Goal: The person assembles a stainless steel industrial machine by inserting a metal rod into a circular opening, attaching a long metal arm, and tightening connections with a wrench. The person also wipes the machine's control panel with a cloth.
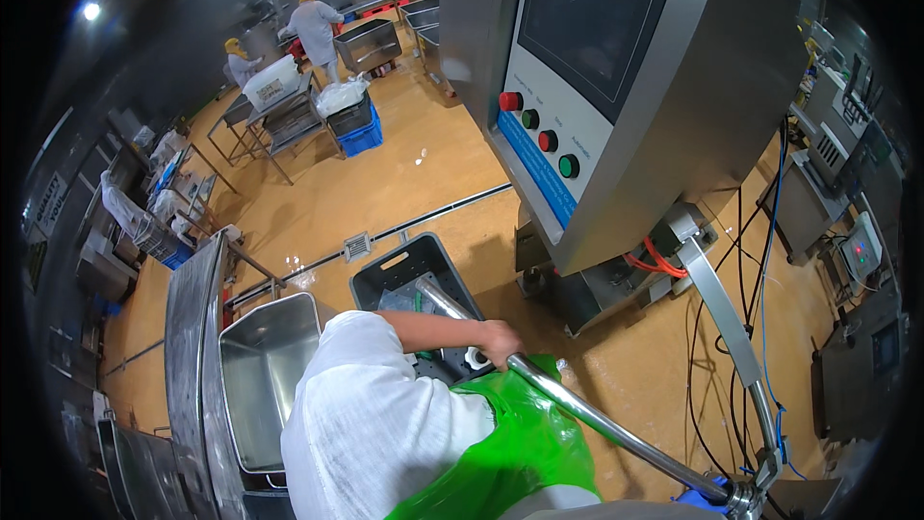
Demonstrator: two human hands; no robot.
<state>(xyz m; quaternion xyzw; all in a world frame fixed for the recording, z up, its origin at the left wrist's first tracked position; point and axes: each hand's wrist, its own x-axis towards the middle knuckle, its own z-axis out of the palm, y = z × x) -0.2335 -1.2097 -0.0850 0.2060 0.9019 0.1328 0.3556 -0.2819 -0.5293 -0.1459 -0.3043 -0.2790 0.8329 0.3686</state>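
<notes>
My left arm, in a white sleeve, reaches forward and bends to the right across my green apron [515, 443]. My left hand [499, 342] is closed round a shiny metal pipe [587, 411]. The pipe slants from over a dark grey crate [409, 252] down to a metal joint [741, 498] at lower right. In the crate lie clear plastic and something green, partly hidden by my forearm. A white ring-shaped piece [476, 358] shows just beside my hand. My right hand is out of view.
A steel control cabinet [654, 154] with a dark screen and coloured buttons juts in at upper right. A deep steel tub [260, 366] stands left of me. Cables [741, 327] hang at right. Two people [313, 29] work near tables and a blue crate [362, 135].
</notes>
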